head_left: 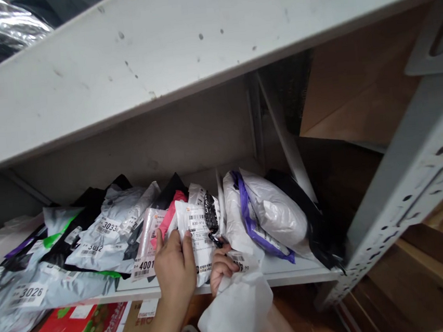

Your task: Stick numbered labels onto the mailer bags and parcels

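Note:
In the head view, my left hand [175, 267] lies against the row of parcels, fingers extended and slightly apart, touching the left edge of a white labelled packet [199, 241]. A pink packet [170, 215] stands just left of it. To the right, my right hand [222, 266] has its fingers curled beside a small black bag [211, 213]; a white labelled sheet or bag [239, 308] hangs from this hand over the wrist. White and purple bags [276, 213] lean together further right.
The shelf edge [295, 278] runs below the parcels, and a pale upper shelf [178, 45] overhangs them. A perforated metal post [407, 190] stands at right. Grey numbered parcels [96, 251] fill the left; red boxes [83, 330] lie below.

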The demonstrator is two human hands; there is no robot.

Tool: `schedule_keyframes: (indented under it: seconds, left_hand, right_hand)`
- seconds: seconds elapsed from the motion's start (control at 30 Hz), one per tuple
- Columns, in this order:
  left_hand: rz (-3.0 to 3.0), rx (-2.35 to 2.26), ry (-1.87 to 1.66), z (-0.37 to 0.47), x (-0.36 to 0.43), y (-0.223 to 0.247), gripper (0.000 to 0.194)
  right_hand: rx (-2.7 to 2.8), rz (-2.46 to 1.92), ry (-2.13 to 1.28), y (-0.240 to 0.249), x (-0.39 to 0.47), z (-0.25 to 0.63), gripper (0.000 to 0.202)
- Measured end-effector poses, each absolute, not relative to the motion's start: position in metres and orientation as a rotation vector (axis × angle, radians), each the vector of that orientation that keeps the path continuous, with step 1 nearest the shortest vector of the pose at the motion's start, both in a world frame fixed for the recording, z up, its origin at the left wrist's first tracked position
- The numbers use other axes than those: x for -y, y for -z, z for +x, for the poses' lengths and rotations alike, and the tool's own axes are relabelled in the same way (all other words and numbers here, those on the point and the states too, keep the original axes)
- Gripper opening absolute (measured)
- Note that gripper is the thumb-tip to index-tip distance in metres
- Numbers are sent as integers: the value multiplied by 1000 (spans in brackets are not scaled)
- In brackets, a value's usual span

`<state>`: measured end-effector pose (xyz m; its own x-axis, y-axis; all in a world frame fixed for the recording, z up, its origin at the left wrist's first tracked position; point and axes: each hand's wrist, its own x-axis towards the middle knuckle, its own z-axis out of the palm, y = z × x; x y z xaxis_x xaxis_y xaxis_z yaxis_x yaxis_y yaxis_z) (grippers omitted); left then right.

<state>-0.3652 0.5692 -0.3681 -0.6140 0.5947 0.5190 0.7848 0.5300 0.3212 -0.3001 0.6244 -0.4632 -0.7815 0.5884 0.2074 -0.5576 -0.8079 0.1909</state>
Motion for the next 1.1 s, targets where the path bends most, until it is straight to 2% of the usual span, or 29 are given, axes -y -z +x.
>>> schedule_keyframes:
  seconds: [0.1,0.2,0.37,0.57,0.63,0.73,0.8,0.87,0.97,1.1]
  left_hand:
    - [-1127,2396,840,-366,-569,370,31]
    - [-1106,2352,909,-367,-569,372,31]
    - [-1109,2343,919,-369,-569,373,30]
    - [-1113,2375,874,-367,-568,368,29]
    - [-1120,2398,846,-367,-569,364,30]
    - [-1225,2423,771,-370,-571,355,33]
    - [-1375,2406,733,-373,-570,348,35]
    - [-1426,2328,750,-372,-563,341,31]
    - [-1301,2244,854,-358,-542,330,42]
    - [-1761,2774,831,-328,-509,325,31]
  right_hand:
    - [-442,411,-2452,468,-624,-302,18]
    - [-444,457,-2533,465,-626,-299,20]
    - [-368,474,-2486,460,-625,-295,20]
    - [-230,198,-2483,450,-623,-281,24]
    - [-54,95,-2542,448,-621,-277,25]
    - [292,-124,-2611,447,-609,-273,38]
    - [429,-351,-2533,442,-597,-271,47]
    - [438,-573,-2359,433,-585,-269,48]
    - [372,-745,-2036,416,-576,-264,50]
    - [452,-804,-1815,407,-579,-261,50]
